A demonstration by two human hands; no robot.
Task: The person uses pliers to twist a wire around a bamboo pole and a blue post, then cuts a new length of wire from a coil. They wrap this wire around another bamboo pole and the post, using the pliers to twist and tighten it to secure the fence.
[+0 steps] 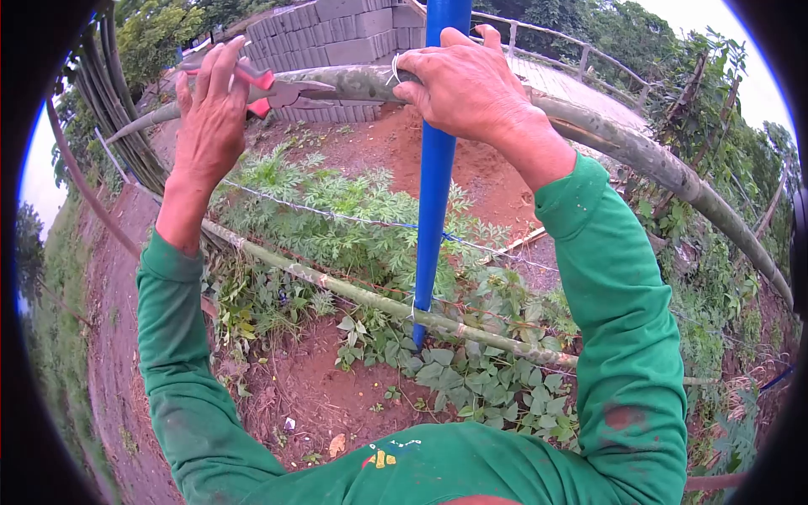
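My left hand (pixel 210 126) is wrapped round the red handles of a pair of pliers (pixel 290 94), whose jaws point right and look slightly parted in front of the upper bamboo pole (pixel 619 141). At the blue post (pixel 436 181), my right hand (pixel 471 84) is closed at the crossing with that pole, fingers on a loop of pale wire (pixel 394 71). The wire goes round the bamboo just left of the post. What lies under my right palm is hidden.
A lower bamboo pole (pixel 370 295) crosses the post near its foot, with barbed wire (pixel 337 215) strung above it. Leafy plants (pixel 497 379) grow around the base. Grey blocks (pixel 316 38) are stacked behind. Upright bamboo stems (pixel 114 93) stand at left.
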